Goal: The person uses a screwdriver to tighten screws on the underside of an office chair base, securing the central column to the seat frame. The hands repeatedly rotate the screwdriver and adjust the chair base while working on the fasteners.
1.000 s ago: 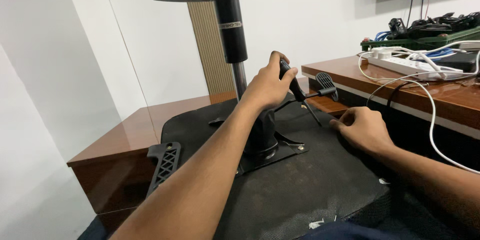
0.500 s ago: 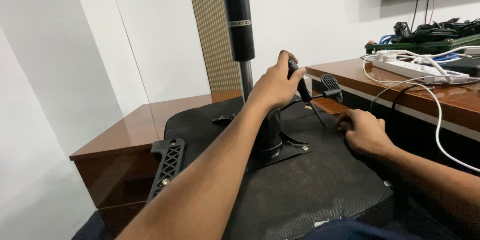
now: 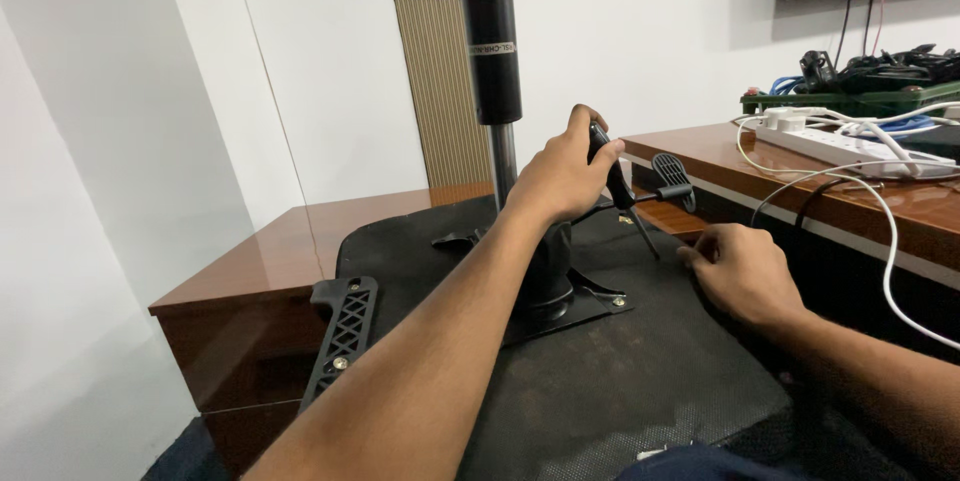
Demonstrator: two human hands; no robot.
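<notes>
An office chair lies upside down in front of me, its black seat underside (image 3: 620, 381) facing up. A black gas-lift column (image 3: 495, 71) rises from the metal mounting plate (image 3: 585, 306) at the seat's middle. My left hand (image 3: 565, 176) is closed around a black-handled screwdriver (image 3: 612, 173), whose thin shaft slants down to the right toward the seat. My right hand (image 3: 740, 271) rests knuckles-up on the seat's right edge, fingers curled; whether anything is under them is hidden. A black lever with a paddle end (image 3: 675, 181) sticks out behind the screwdriver.
A black ribbed armrest bracket (image 3: 340, 326) is bolted at the seat's left edge. A brown wooden cabinet (image 3: 240, 276) stands behind the chair, a wooden desk (image 3: 860, 181) to the right with a white power strip (image 3: 830, 141), white cables and a green tray of tangled wires (image 3: 850, 91).
My left hand with the screwdriver has shifted slightly right and lower in view as the camera moved. My right hand stays on the seat edge.
</notes>
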